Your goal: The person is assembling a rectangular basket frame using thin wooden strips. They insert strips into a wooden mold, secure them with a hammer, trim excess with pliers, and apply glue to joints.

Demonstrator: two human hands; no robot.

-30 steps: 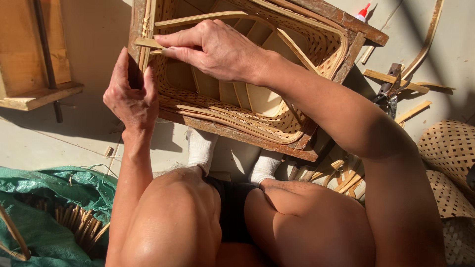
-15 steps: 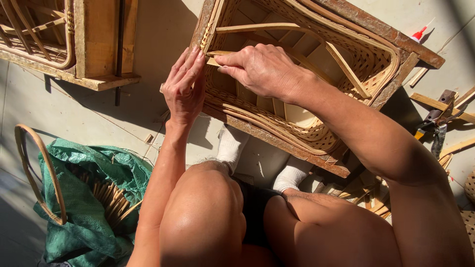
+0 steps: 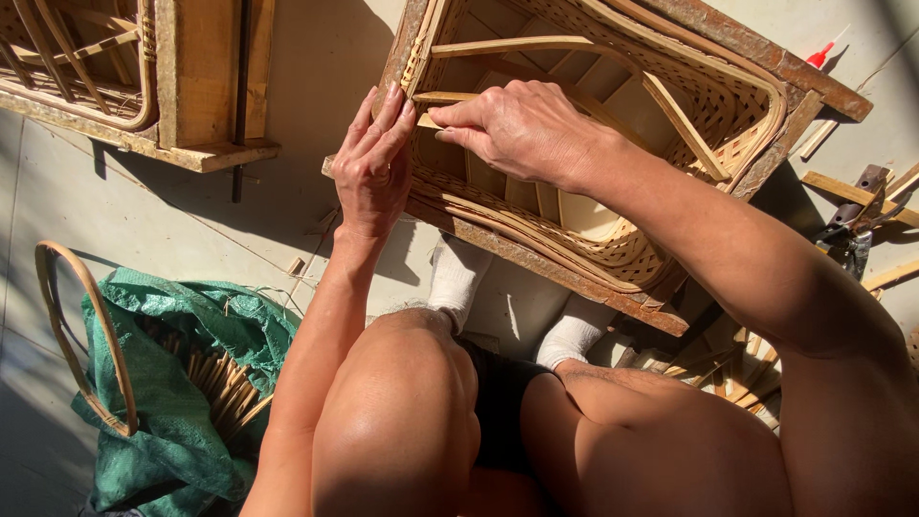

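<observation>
A woven cane basket (image 3: 728, 105) sits inside a rusty wooden frame (image 3: 555, 263), tilted up in front of my knees. My left hand (image 3: 371, 163) presses flat against the frame's left corner, fingers straight and together. My right hand (image 3: 522, 129) reaches over the rim and pinches a thin cane strip (image 3: 433, 99) at that same corner. Flat bamboo slats (image 3: 536, 45) cross the basket's inside. The fingertips of both hands nearly meet at the corner.
A second wooden frame with cane work (image 3: 124, 86) lies at the upper left. A green sack (image 3: 182, 402) with cane sticks and a bent cane hoop (image 3: 91, 335) lie at the lower left. Tools and wood offcuts (image 3: 862, 220) are scattered at the right on the concrete floor.
The view has shifted so the basket sits further right. My left hand has moved from gripping the frame's edge to pressing flat at the corner beside my right hand.
</observation>
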